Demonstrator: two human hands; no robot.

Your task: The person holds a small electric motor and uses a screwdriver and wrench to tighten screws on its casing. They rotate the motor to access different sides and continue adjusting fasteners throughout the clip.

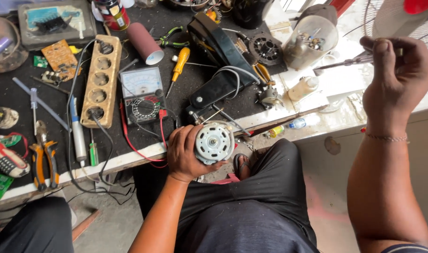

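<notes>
left hand (186, 154) grasps round silver fan motor (214, 143) at worktop (129, 159) front edge | right hand (399, 79) raised, clenched on thin metal tool (354, 60) | motor unmounted, casing closed

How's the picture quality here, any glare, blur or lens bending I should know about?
Head view: daylight blows out the pale counter at upper right, while the dark bench mat stays evenly lit; the left hand and the small motor it holds are sharp; the raised right hand is slightly soft; the wide lens bows the bench edges.
</notes>
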